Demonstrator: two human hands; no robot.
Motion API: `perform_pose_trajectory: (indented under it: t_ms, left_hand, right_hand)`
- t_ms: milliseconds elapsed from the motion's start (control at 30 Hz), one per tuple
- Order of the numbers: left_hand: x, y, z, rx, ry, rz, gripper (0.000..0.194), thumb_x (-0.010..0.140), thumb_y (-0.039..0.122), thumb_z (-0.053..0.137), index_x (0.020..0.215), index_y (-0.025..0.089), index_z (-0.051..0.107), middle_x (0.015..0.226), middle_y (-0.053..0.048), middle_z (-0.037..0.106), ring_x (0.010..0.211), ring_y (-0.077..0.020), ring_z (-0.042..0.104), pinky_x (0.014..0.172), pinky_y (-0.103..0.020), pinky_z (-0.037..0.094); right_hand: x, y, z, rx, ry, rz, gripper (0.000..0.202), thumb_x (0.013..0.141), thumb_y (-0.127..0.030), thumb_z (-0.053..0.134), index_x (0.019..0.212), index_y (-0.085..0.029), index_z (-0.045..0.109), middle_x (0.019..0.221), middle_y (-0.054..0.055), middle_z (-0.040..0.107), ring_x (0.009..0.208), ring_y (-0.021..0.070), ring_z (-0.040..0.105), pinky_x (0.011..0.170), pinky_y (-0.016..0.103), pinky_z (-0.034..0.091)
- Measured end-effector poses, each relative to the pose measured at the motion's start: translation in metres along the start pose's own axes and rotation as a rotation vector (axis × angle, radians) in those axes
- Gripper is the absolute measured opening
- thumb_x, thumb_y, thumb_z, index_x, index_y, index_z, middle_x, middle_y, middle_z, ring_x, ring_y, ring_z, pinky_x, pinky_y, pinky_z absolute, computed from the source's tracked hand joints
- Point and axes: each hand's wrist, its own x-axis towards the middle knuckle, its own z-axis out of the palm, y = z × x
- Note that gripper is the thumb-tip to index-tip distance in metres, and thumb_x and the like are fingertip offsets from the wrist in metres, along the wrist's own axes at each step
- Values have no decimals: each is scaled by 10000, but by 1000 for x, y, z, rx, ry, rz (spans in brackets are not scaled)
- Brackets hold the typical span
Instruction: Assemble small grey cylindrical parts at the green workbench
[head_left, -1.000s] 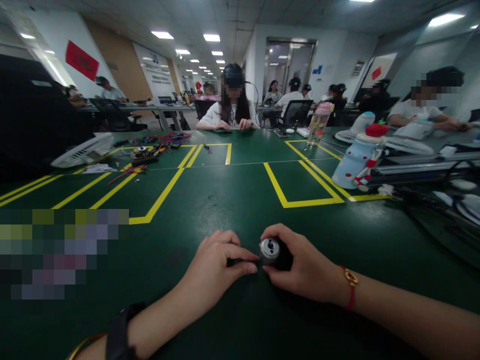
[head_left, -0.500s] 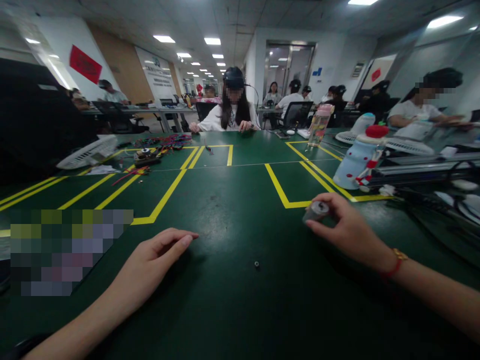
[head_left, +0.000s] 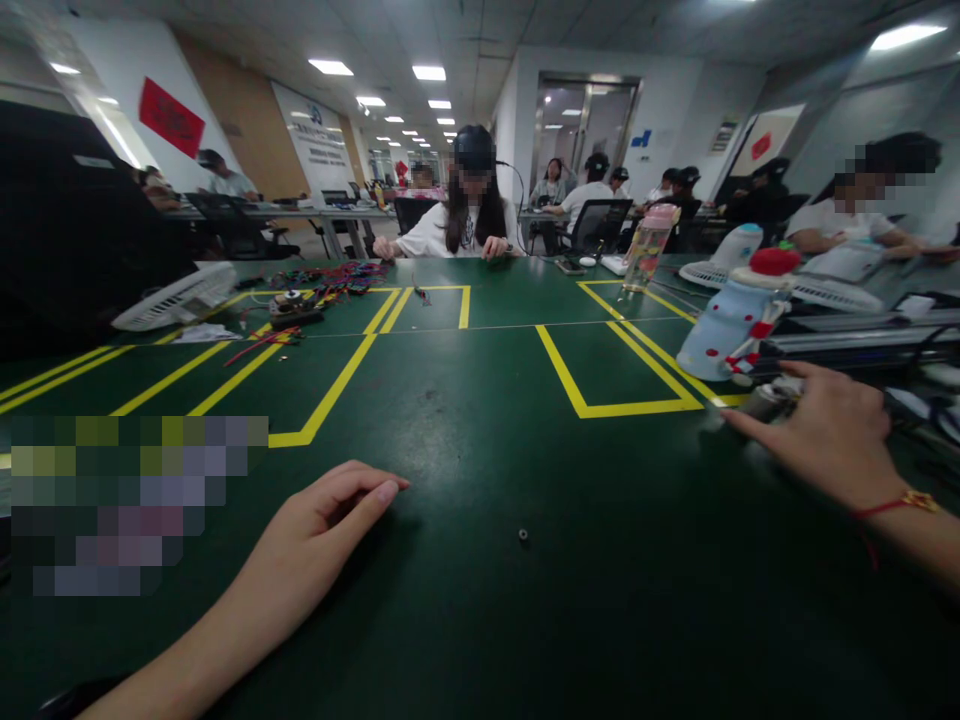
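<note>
My right hand (head_left: 832,425) is at the right side of the green table, thumb and index finger spread apart. Between them stands a short grey metal cylinder (head_left: 766,400), close to the base of a light-blue bottle (head_left: 724,330) with a red cap. The fingers no longer look closed round the cylinder. My left hand (head_left: 330,525) rests at centre left, thumb tip against the fingers, with nothing visible in it. A tiny dark ring-shaped metal part (head_left: 523,536) lies on the table between my hands, touched by neither.
Yellow tape (head_left: 637,409) marks areas on the table (head_left: 465,640). Wires (head_left: 337,280) and a white fan (head_left: 180,300) lie at the far left. A clear bottle (head_left: 649,250) and metal rails (head_left: 847,350) are on the right. A person (head_left: 472,215) sits opposite.
My right hand has carried the grey metal cylinder rightward to beside the light-blue bottle, and its fingers have spread. My left hand stays nearly where it was. The view has shifted slightly.
</note>
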Motion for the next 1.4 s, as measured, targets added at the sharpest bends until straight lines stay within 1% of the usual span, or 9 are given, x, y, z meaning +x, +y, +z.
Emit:
perform_pose_trajectory:
  t_ms: [100,200,267,400,533,700,833,1033,1400]
  left_hand:
    - [1,0,3,3,9,11,415,871,622,535,959,274,745,943,-20,718,874,-231,661,769,-313,486]
    - [1,-1,4,9,18,11,415,865,627,539,947,275,745,939,-18,719,874,-232,663,776,-317,491]
    - [0,-3,3,7,23,18,409,869,622,539,949,277,744,953,-15,718,889,-230,664,792,-318,493]
    - [-2,-6,1,1,9,33,390,881,609,539,963,285,740,980,-8,717,929,-225,666,821,-313,491]
    - [-1,-7,3,-16,6,50,372,890,599,537,948,290,737,981,0,714,941,-217,667,825,-299,491]
    - [1,-4,5,-2,24,54,379,879,601,544,920,280,741,950,-3,722,895,-215,676,787,-295,500]
    - [0,-1,4,7,38,48,385,862,600,557,908,267,742,909,-11,734,844,-217,682,756,-297,514]
    - [-2,2,2,0,62,64,372,852,592,572,876,267,751,878,-16,746,817,-221,685,761,-307,533]
    - [-3,1,2,-7,30,39,359,854,589,575,896,279,752,923,-15,733,846,-220,679,754,-300,520]
  right_hand:
    - [-21,-62,-7,36,-23,-266,619,834,-559,607,1287,-140,551,1306,191,553,1249,352,483,1039,533,367]
    - [-51,-140,-12,363,-459,-490,432,899,-510,579,1233,-241,642,1260,99,602,1143,233,552,968,427,439]
    - [-66,-183,-12,476,-621,-567,382,898,-494,600,1198,-272,681,1211,73,628,1091,209,559,922,398,440]
    - [-72,-216,-9,536,-677,-634,214,927,-402,583,1008,-279,738,1055,31,668,976,170,571,857,365,413]
    - [-47,-169,-15,475,-486,-530,248,946,-405,532,991,-240,712,1046,41,678,980,164,596,883,354,428]
    - [0,-43,-28,-52,-25,-282,353,902,-458,489,930,-173,695,1064,109,687,1007,252,604,905,401,434]
    - [19,24,-31,-288,-156,10,414,875,-477,446,979,-166,698,1036,126,697,929,260,630,808,374,456]
    - [21,19,-41,-211,-345,224,438,882,-512,453,1092,-207,686,1026,107,711,862,234,638,772,344,434]
    - [16,8,-42,-138,-294,241,444,872,-555,494,1091,-217,680,1013,100,691,849,221,611,752,323,405]
